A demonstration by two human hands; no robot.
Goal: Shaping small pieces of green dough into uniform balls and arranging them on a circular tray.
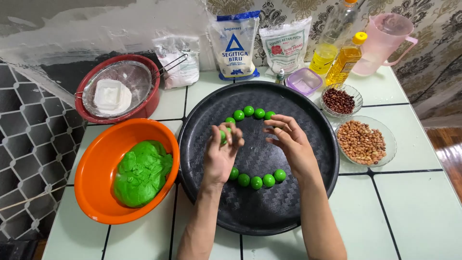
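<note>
Forearms come up from the near edge over the pale tiled worktop (pixel 409 212) and over a round black tray (pixel 255 212). I see the left hand (pixel 220 154) curled, its fingertips pinched around a small green dough ball (pixel 223 135) held just above the tray. The right hand (pixel 291 142) is open and empty, fingers loosely spread, close beside the left but not touching it.

Under the wrists lies a near row of green balls (pixel 256 181) on the tray; a far row of green balls (pixel 249 113) curves just beyond the fingers. Left of the tray, touching its rim, sits an orange bowl (pixel 96 192) with a lump of green dough (pixel 142 172) inside.

To the right I see a glass dish of pale peanuts (pixel 362 142), and behind it a smaller glass dish of dark red beans (pixel 339 100). Farther back on the left, a red bowl (pixel 144 108) carries a wire sieve (pixel 118 86) with white flour in it. Along the wall stand flour bags (pixel 236 45), a small purple tub (pixel 304 81), two oil bottles (pixel 342 62) and a pink jug (pixel 382 41).
</note>
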